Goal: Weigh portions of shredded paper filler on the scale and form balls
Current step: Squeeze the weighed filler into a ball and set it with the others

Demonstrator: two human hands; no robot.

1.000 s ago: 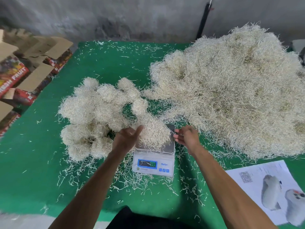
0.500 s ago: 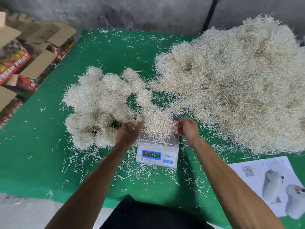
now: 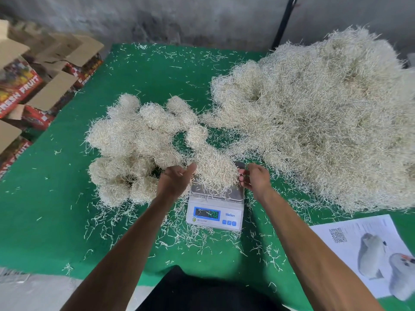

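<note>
- A portion of shredded paper filler (image 3: 214, 170) sits heaped on the steel pan of the white scale (image 3: 215, 212), at the centre of the green counter (image 3: 45, 209).
- The left hand (image 3: 176, 181) is at the portion's 9 o'clock side, fingers loosely spread and holding nothing, thumb tip against the shreds.
- The right hand (image 3: 254, 179) is at the portion's 3 o'clock side, fingers curled inward next to the shreds; whether they pinch any strands I cannot tell.
- The scale's display is lit; its digits are too blurred to read.
- Formed balls (image 3: 134, 144) cluster at 10 o'clock from the scale.
- The big loose pile (image 3: 325, 113) fills the counter from 1 to 3 o'clock.
- A printed sheet (image 3: 363, 250) lies at 4 o'clock; fruit cartons (image 3: 20, 86) stand off the counter at 9 to 10 o'clock.
</note>
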